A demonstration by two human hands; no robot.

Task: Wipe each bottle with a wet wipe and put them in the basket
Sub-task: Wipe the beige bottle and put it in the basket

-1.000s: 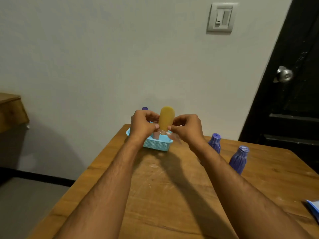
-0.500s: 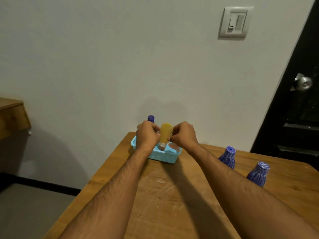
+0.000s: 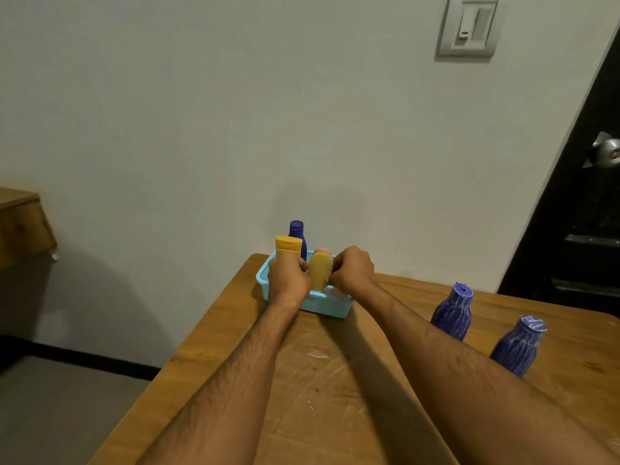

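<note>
The worktop [image 3: 335,380] carries the basket [image 3: 322,302] at its 12 o'clock end, near the wall. Two ribbed bottles [image 3: 451,313] stand at 2 o'clock, outside the basket and well apart from both hands.

Change: one second ago the yellow tube [image 3: 320,275] was held raised above the basket. It now stands inside the basket, cap end down. This indicates the placing step for this item is nearly complete; release is not yet done.

The basket also holds an orange tube [image 3: 288,247] and a dark bottle [image 3: 297,233] at its 11 o'clock corner, and a pink item [image 3: 322,250] directly behind the yellow tube, mostly hidden.

The left hand [image 3: 288,278] sits at 9 o'clock of the yellow tube, fingers curled against its side. The right hand [image 3: 352,273] sits at 3 o'clock, fingers curled and touching the opposite side. Both hands hold the tube between them. Pale material shows below the right hand, probably the wipe; whether it is gripped cannot be determined.

Remaining work, as judged: the two ribbed bottles require wiping and placing.
</note>
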